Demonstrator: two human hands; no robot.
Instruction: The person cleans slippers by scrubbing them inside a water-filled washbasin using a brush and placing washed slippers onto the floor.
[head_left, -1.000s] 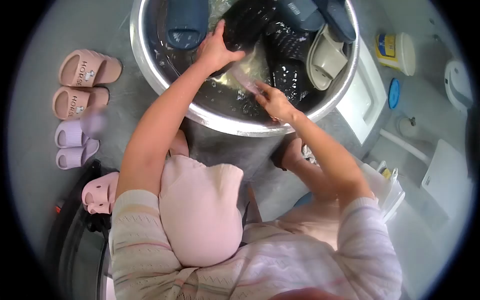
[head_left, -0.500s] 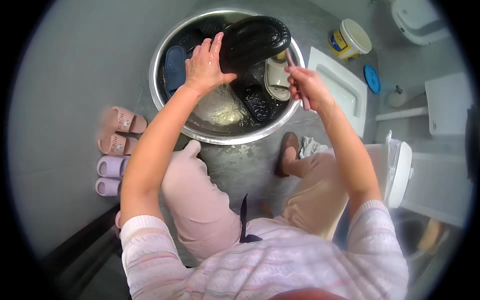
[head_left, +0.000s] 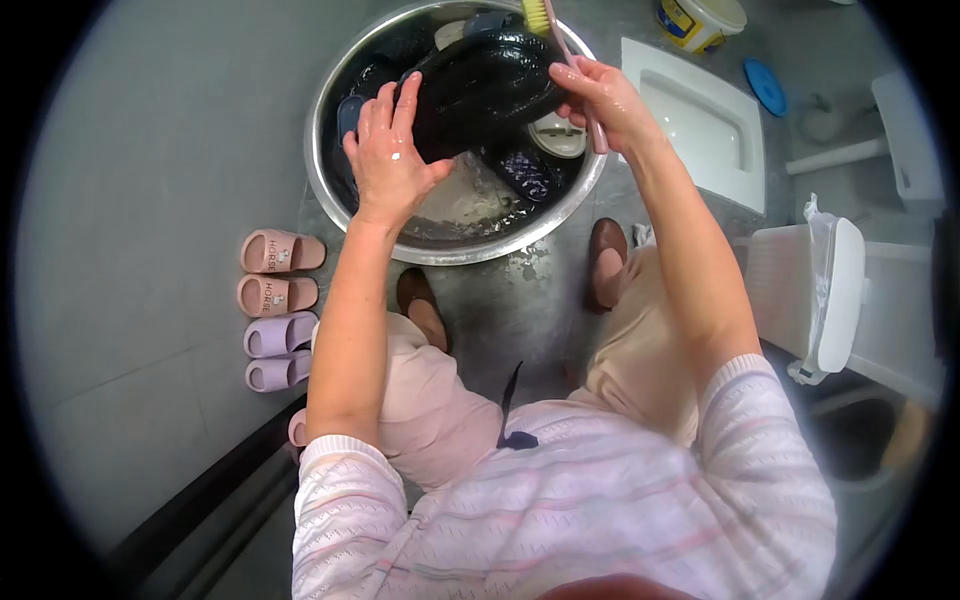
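Observation:
Over a wide metal basin [head_left: 500, 248], my left hand [head_left: 388, 165] holds a wet black slipper [head_left: 490, 85] by its left end. My right hand [head_left: 605, 98] is closed round the pink handle of a scrubbing brush [head_left: 570, 45], whose yellow bristles point up beyond the slipper. The right fingers are at the slipper's right end; whether they also grip it, I cannot tell. Below, in the basin's shallow water, lie a dark patterned slipper [head_left: 525, 172] and a whitish clog [head_left: 558, 138]. Part of a blue slipper [head_left: 349, 116] shows beside my left hand.
Pink slippers [head_left: 280, 252] and lilac slippers [head_left: 280, 338] stand on the floor at left. Right of the basin is a white squat toilet [head_left: 700, 120], with a bucket [head_left: 700, 22] and a blue lid [head_left: 765, 87] behind. A lined white bin [head_left: 835, 290] stands at right.
The camera view has shifted. The brush, formerly lower with its bristles near the slipper's edge, now reaches above the slipper's far side. My right hand has come closer to the slipper, which has tilted.

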